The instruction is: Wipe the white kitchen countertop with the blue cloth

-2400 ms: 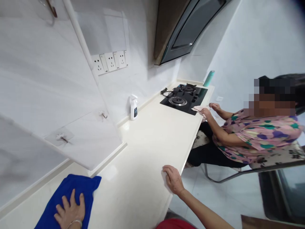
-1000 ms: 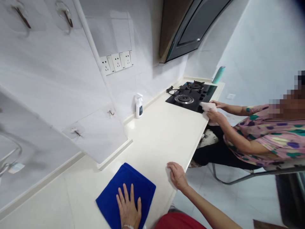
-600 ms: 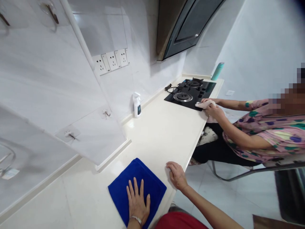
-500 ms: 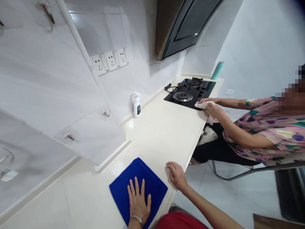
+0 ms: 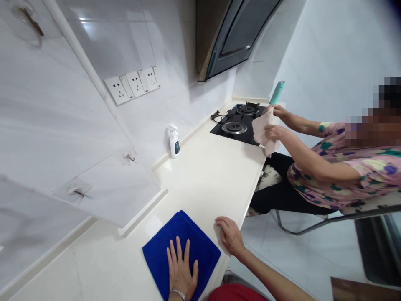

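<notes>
A blue cloth (image 5: 178, 244) lies flat on the cream countertop (image 5: 203, 179) near its front edge. My left hand (image 5: 181, 267) presses on the cloth with fingers stretched out and a bracelet at the wrist. My right hand (image 5: 231, 236) rests on the counter's front edge beside the cloth, fingers loosely curved down on the surface, holding nothing.
A white spray bottle (image 5: 174, 142) stands by the back wall. Further along, a seated person in a patterned top holds up a pink cloth (image 5: 261, 131) over a black gas hob (image 5: 239, 123). A teal bottle (image 5: 277, 92) stands in the corner. Sockets (image 5: 131, 85) are on the wall.
My left hand slid the blue cloth from the far left to beside my right hand. The other person lifted the pink cloth off the hob and holds it up.
</notes>
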{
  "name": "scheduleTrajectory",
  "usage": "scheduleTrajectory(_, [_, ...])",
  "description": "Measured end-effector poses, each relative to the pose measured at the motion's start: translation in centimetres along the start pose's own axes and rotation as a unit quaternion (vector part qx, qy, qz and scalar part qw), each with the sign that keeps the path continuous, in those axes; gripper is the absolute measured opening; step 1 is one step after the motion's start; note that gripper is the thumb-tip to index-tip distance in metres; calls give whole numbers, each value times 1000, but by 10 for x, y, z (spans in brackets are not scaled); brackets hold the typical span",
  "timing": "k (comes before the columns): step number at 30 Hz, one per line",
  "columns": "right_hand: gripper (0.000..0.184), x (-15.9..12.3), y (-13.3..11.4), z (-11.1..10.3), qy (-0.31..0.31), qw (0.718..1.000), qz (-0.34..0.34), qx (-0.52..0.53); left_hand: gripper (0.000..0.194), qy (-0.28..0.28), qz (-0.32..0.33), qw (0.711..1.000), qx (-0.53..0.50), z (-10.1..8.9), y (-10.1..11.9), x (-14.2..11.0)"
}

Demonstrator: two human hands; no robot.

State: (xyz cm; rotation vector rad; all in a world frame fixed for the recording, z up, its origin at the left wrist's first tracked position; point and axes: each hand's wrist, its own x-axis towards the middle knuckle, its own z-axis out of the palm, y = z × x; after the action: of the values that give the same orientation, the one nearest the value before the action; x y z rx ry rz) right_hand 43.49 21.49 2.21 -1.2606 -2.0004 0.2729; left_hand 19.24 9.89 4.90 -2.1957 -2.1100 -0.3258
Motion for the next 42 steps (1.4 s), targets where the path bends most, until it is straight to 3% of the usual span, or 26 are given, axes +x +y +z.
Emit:
scheduleTrajectory(27, [43,1,0,-1,16,1000,-13,1,69,14,-4,1000,21,-2,3,2])
scheduleTrajectory(42, [40,1,-1,-2,11,1000,-11,3,73,-6,5,1000,2,10,-9,-2])
